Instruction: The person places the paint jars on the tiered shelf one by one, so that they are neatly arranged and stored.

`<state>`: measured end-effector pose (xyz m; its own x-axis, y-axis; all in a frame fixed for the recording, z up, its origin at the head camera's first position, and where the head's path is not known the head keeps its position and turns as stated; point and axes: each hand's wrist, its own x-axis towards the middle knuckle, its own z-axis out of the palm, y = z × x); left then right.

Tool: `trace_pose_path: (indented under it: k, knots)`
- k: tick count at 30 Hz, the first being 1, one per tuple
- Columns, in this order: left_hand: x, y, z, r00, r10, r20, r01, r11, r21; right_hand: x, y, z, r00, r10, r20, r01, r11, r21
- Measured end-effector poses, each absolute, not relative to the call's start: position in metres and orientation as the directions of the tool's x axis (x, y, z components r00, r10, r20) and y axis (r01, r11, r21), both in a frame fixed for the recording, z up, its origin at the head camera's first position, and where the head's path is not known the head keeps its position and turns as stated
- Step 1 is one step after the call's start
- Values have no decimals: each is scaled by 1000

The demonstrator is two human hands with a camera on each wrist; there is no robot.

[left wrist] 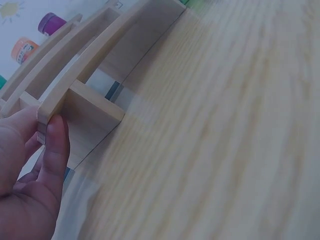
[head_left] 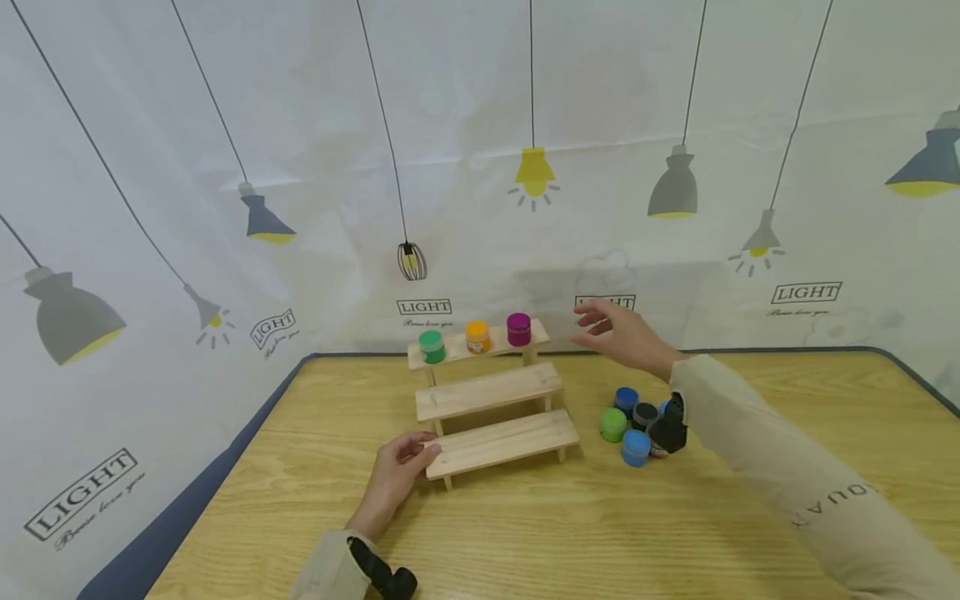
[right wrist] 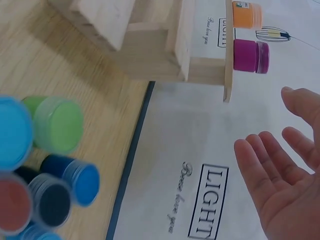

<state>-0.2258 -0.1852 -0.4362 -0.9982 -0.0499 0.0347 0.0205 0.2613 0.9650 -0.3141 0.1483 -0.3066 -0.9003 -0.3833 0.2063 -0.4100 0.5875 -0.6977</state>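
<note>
A three-step wooden display stand (head_left: 487, 392) stands on the table. On its top step sit a green paint jar (head_left: 432, 347), an orange paint jar (head_left: 477, 337) and a purple paint jar (head_left: 518, 329), in a row from left to right. My left hand (head_left: 397, 475) pinches the left end of the lowest step between thumb and fingers; the left wrist view shows the grip on the board's corner (left wrist: 50, 110). My right hand (head_left: 622, 333) is raised to the right of the purple jar, apart from it, with nothing in its loosely bent fingers.
Right of the stand, several paint jars cluster on the table, among them a light green jar (head_left: 612, 425), a light blue jar (head_left: 636, 448) and a black jar (right wrist: 52, 200). A white wall cover (head_left: 480, 208) printed with lamps hangs behind the wooden table (head_left: 510, 542).
</note>
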Motion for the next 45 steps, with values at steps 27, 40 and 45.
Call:
trace_pose_path:
  k: [27, 40, 45]
  knots:
    - [-225, -184, -436, -997, -58, 41, 24, 269, 963, -264, 240, -361, -934, -303, 188, -338, 588, -735]
    - [-218, -182, -422, -999, -35, 39, 29, 263, 964, -264, 261, -400, -960, -265, 88, -238, 615, -752]
    - [-209, -176, -408, -998, -41, 40, 27, 282, 959, -266, 262, -408, -968, -243, 68, -206, 607, -768]
